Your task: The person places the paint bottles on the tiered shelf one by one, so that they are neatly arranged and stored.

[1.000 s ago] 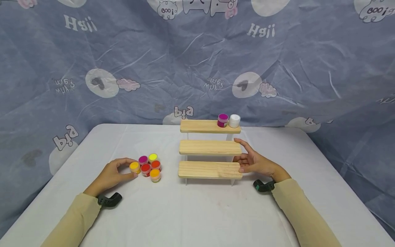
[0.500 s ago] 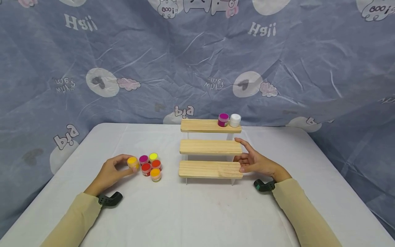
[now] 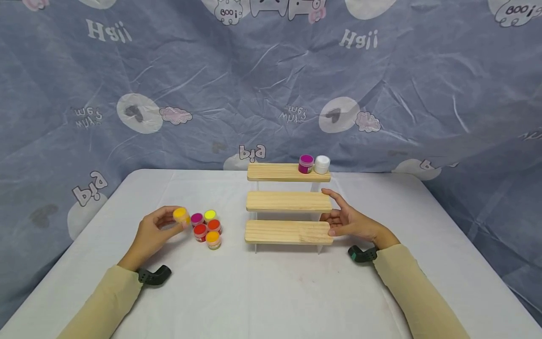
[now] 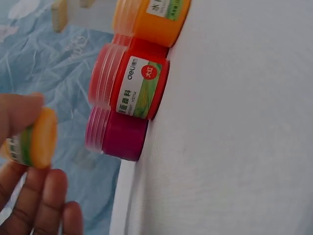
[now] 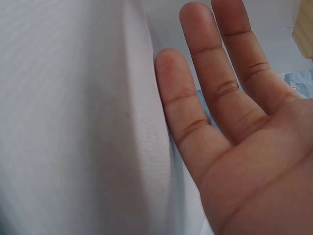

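My left hand (image 3: 153,231) pinches a yellow-orange paint jar (image 3: 181,215) between thumb and fingers, raised above the tabletop. In the left wrist view the jar (image 4: 43,138) is tilted, its label partly covered by the thumb. Just right of that hand stand two purple-red jars, a purple paint jar (image 3: 197,219) and a red paint jar (image 3: 200,231), with another red one (image 3: 214,226), a bright yellow jar (image 3: 210,216) and an orange jar (image 3: 213,239). My right hand (image 3: 353,225) touches the right end of the three-tier wooden stand (image 3: 288,231), thumb at the bottom plank, index finger at the middle one.
On the stand's top plank, near its right end, sit a purple jar (image 3: 306,164) and a white jar (image 3: 322,164). White cloth covers the table (image 3: 279,292). A blue-grey printed curtain (image 3: 237,84) hangs behind it.
The left hand has lifted the yellow-orange jar from beside the cluster, up and slightly left. The right hand stays at the stand, and the other jars have not moved.
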Tool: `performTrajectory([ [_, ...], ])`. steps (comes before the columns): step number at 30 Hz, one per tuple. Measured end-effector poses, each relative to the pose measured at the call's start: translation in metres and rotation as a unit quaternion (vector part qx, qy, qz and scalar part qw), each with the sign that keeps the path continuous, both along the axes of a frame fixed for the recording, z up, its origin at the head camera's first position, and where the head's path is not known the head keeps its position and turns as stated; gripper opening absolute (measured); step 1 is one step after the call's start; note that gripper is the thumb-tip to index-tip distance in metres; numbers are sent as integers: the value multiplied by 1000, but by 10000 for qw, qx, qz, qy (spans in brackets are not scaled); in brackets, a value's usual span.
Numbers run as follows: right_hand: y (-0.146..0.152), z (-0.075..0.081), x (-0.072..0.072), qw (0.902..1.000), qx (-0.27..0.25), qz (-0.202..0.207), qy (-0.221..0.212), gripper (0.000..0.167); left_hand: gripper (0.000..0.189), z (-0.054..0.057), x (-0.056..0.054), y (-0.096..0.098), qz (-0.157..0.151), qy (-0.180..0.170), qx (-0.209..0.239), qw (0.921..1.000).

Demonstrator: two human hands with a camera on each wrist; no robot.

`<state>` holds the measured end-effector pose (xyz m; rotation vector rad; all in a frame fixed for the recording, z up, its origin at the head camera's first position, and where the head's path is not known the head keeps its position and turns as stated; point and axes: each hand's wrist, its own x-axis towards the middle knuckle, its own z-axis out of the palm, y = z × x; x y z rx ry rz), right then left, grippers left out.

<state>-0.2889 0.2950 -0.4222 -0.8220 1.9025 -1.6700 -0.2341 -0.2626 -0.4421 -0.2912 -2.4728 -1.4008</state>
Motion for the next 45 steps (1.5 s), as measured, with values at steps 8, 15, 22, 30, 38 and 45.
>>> performTrajectory([
  [8, -1, 2, -1, 10000, -22, 23, 29, 108, 41, 20, 4, 21, -309, 779, 540, 9950],
  [15, -1, 5, -2, 10000, -31, 35, -30, 107, 40, 36, 12, 44, -852, 663, 682, 9918],
  [22, -1, 7, -1, 9999, 92, -36, -58, 108, 42, 51, 13, 70, -1138, 298, 656, 9909],
  [30, -3, 10, 2, 10000, -14, -42, 13, 110, 45, 66, 5, 99, -1192, 164, 727, 9901],
  [38, -3, 10, 4, 9998, -103, -9, 151, 106, 47, 79, -10, 125, -1446, 280, 1012, 9839],
  [45, -3, 10, 2, 9999, 27, -35, 141, 101, 50, 90, -20, 145, -1561, 277, 1212, 9799],
])
